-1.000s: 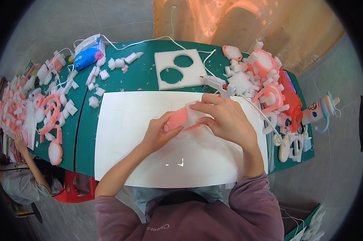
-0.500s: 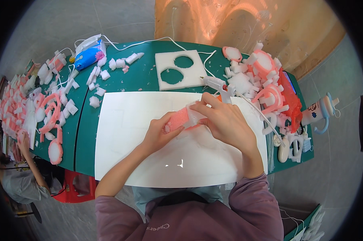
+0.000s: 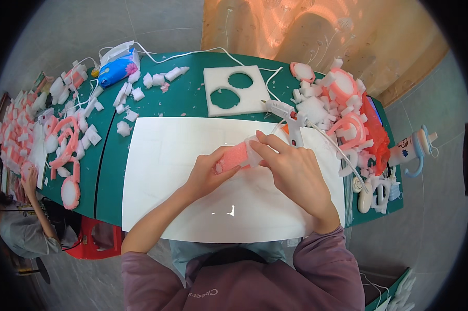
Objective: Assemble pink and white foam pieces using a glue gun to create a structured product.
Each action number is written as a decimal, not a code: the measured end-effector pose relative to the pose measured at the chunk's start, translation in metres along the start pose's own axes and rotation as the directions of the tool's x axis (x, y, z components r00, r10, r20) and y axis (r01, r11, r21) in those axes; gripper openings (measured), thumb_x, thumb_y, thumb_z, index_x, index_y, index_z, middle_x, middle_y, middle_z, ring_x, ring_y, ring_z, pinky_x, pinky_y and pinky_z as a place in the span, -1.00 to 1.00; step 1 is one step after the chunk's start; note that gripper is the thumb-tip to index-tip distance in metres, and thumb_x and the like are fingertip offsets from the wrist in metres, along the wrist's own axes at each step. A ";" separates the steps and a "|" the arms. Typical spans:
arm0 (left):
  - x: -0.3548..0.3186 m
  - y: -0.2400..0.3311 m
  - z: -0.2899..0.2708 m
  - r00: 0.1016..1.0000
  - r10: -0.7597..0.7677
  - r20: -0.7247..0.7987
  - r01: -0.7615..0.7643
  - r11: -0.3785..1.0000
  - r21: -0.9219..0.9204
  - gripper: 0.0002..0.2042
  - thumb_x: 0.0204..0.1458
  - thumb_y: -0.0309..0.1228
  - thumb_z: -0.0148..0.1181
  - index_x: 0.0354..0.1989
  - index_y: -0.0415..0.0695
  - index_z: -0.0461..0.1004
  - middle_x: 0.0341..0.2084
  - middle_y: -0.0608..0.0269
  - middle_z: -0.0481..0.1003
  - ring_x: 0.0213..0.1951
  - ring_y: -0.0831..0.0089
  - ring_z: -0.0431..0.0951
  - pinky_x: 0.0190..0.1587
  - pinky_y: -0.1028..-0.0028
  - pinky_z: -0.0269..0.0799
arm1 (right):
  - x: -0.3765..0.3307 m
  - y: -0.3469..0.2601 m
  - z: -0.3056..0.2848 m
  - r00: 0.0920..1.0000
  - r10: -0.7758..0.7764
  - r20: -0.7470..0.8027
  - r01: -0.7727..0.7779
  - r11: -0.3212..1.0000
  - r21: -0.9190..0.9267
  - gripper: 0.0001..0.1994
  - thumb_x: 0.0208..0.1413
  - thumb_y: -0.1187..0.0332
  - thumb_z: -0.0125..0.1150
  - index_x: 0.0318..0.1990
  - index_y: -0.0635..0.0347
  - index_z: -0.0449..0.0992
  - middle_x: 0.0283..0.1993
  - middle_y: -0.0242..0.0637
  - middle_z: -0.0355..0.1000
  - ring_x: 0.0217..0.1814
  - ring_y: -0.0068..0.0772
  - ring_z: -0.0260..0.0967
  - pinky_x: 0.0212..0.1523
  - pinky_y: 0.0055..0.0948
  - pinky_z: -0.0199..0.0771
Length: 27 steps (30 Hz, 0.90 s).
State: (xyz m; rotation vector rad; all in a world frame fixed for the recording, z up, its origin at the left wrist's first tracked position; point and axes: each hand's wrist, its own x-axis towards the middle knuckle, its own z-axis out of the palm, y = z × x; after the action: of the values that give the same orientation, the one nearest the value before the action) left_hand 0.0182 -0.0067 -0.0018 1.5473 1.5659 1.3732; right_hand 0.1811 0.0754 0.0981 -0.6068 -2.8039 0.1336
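Note:
Above the middle of a white board (image 3: 166,166), my left hand (image 3: 204,171) grips a small pink foam piece (image 3: 233,157) between thumb and fingers. At its right end sits a white, soft-looking piece (image 3: 252,154), pinched by the thumb and fingers of my right hand (image 3: 293,168). The two pieces touch; whether they are joined I cannot tell. My right fingertips partly hide the white piece. Just beyond my right hand, a white glue gun (image 3: 284,113) stands at the board's far edge, its nozzle pointing left.
A white foam sheet (image 3: 210,78) with two round holes lies on the green table (image 3: 161,103). Pink and white foam parts (image 3: 343,85) pile up at right, more at far left. A blue packet (image 3: 114,71) and a cup (image 3: 407,147) flank them. Another person's hand (image 3: 30,179) works at left.
The white piece now lies closer against the pink foam's end. My right hand has shifted slightly right and down; my left hand still holds the pink foam.

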 end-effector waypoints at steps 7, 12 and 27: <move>-0.001 -0.001 0.000 1.000 0.005 0.009 -0.005 1.000 0.000 -0.68 -0.17 -0.46 0.19 -0.18 -0.22 0.35 -0.45 0.16 0.49 -0.44 0.44 0.49 -0.33 0.56 0.34 | -0.002 -0.002 -0.001 0.998 -0.054 0.026 0.055 0.998 -0.025 -0.68 -0.31 0.59 0.06 -0.25 0.32 0.31 -0.02 -0.06 0.26 -0.57 -0.19 0.36 -0.62 -0.35 0.26; -0.001 -0.003 0.000 0.999 0.049 0.024 -0.049 0.998 0.027 -0.64 -0.14 -0.44 0.18 -0.12 -0.18 0.32 -0.39 0.13 0.48 -0.43 0.35 0.49 -0.33 0.53 0.36 | 0.002 0.007 -0.002 0.999 -0.031 0.008 0.031 0.999 -0.010 -0.66 -0.26 0.50 0.19 -0.20 0.05 0.42 -0.15 -0.43 0.37 -0.48 -0.33 0.37 -0.61 -0.40 0.25; -0.003 0.000 0.004 0.996 0.082 0.018 -0.083 0.991 0.102 -0.63 -0.19 -0.46 0.22 -0.14 -0.19 0.34 -0.43 0.11 0.49 -0.45 0.36 0.50 -0.35 0.55 0.36 | -0.002 0.002 -0.007 0.999 -0.024 0.048 0.026 0.999 -0.030 -0.67 -0.30 0.45 0.24 -0.25 0.05 0.43 -0.20 -0.48 0.36 -0.44 -0.36 0.36 -0.59 -0.41 0.23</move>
State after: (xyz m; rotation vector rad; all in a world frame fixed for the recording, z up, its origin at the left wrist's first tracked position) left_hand 0.0222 -0.0085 -0.0034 1.6966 1.6029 1.3410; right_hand 0.1858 0.0769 0.1035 -0.5824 -2.8631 0.1021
